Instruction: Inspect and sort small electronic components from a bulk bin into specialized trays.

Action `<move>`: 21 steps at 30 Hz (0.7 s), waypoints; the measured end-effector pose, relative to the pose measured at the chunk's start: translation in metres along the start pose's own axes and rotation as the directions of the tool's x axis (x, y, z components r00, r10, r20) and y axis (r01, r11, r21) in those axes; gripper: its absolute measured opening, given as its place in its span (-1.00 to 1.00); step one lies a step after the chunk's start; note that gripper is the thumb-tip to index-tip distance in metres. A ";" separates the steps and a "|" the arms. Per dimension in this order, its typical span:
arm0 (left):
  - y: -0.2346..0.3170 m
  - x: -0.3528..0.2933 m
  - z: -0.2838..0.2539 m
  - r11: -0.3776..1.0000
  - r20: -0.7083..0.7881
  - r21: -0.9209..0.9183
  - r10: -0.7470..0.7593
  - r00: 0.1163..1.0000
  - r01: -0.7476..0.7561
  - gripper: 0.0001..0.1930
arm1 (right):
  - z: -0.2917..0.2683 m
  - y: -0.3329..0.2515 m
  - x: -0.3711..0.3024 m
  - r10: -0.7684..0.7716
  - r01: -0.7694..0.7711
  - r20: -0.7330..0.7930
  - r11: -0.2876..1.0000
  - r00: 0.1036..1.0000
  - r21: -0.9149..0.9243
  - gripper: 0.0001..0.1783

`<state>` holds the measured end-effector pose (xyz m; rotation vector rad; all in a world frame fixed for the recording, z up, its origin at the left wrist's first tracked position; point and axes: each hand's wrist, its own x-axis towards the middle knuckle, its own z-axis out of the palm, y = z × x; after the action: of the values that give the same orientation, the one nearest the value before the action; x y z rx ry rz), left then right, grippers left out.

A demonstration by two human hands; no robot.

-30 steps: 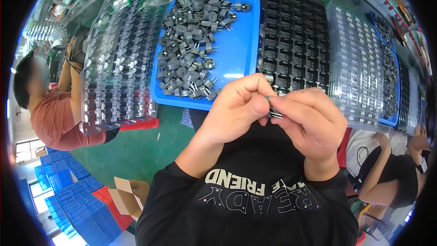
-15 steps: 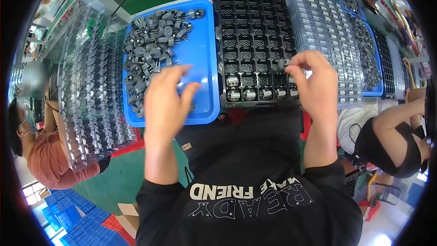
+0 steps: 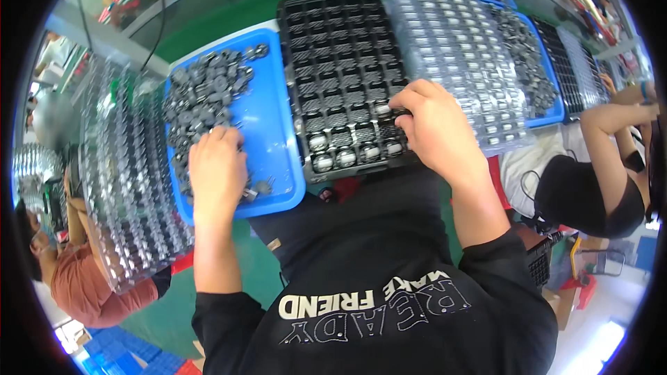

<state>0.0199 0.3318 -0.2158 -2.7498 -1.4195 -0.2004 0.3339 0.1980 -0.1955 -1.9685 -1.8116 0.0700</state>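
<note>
My left hand [image 3: 219, 165] is over the blue tray [image 3: 268, 114], its fingers curled down at the edge of a heap of grey round components [image 3: 201, 90] with thin metal pins. Whatever those fingers pinch is hidden beneath them. At the black compartment tray [image 3: 340, 48], my right hand [image 3: 436, 126] has its thumb and forefinger closed at a grey round component [image 3: 384, 109], which is at a compartment near the tray's right side. Several components with silvery tops, such as the component [image 3: 323, 162], sit in the compartments nearest me.
Right of the black tray lies a clear plastic tray [image 3: 445, 45] filled with silvery parts. Beyond it is another blue tray [image 3: 554, 107] of grey components. Stacked clear trays [image 3: 128, 187] stand at the left. Co-workers [image 3: 83, 285] are at both sides.
My left hand has lowered into the grey components, and its fingers have curled in. My right hand has brought its component down to the black tray. The whole view has shifted and tilted.
</note>
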 end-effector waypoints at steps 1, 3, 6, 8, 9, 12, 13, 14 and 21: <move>0.000 0.000 -0.002 1.000 -0.017 -0.023 0.004 1.000 -0.004 -0.74 | -0.008 0.002 -0.004 0.041 -0.038 -0.031 0.994 0.999 0.104 -0.79; 0.000 0.001 -0.006 0.985 -0.043 -0.168 -0.038 0.998 0.031 -0.74 | -0.026 0.010 -0.016 0.101 -0.099 -0.044 0.994 0.994 0.056 -0.76; -0.007 -0.002 -0.001 0.974 -0.047 -0.225 -0.051 0.998 0.040 -0.70 | -0.046 0.040 -0.037 0.373 -0.377 -0.199 0.926 0.906 0.019 -0.68; -0.006 0.000 -0.001 0.976 -0.061 -0.216 -0.036 0.997 0.022 -0.70 | -0.054 0.060 -0.043 0.456 -0.485 -0.268 0.873 0.849 -0.051 -0.70; -0.005 0.001 -0.001 0.979 -0.073 -0.206 -0.028 0.997 0.012 -0.69 | -0.053 0.069 -0.041 0.486 -0.532 -0.307 0.843 0.818 -0.084 -0.71; -0.003 0.001 -0.002 0.956 -0.062 -0.291 -0.060 0.996 0.039 -0.68 | -0.054 0.088 -0.028 0.649 -0.651 -0.110 0.758 0.752 0.021 -0.74; 0.000 0.001 -0.005 0.955 -0.075 -0.294 -0.058 0.996 0.034 -0.68 | -0.054 0.094 -0.029 0.645 -0.648 -0.122 0.761 0.754 0.022 -0.74; 0.004 0.001 -0.012 0.926 -0.050 -0.370 -0.102 0.994 0.076 -0.68 | -0.054 0.099 -0.031 0.639 -0.632 -0.136 0.769 0.757 0.097 -0.75; 0.000 -0.009 -0.006 0.788 -0.114 -0.598 -0.265 0.957 0.147 -0.70 | -0.064 0.101 -0.039 0.543 -0.534 -0.117 0.840 0.832 0.099 -0.74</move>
<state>0.0143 0.3235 -0.2110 -2.8709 -1.8529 -1.0578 0.4443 0.1393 -0.1853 -2.3159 -1.1029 0.1590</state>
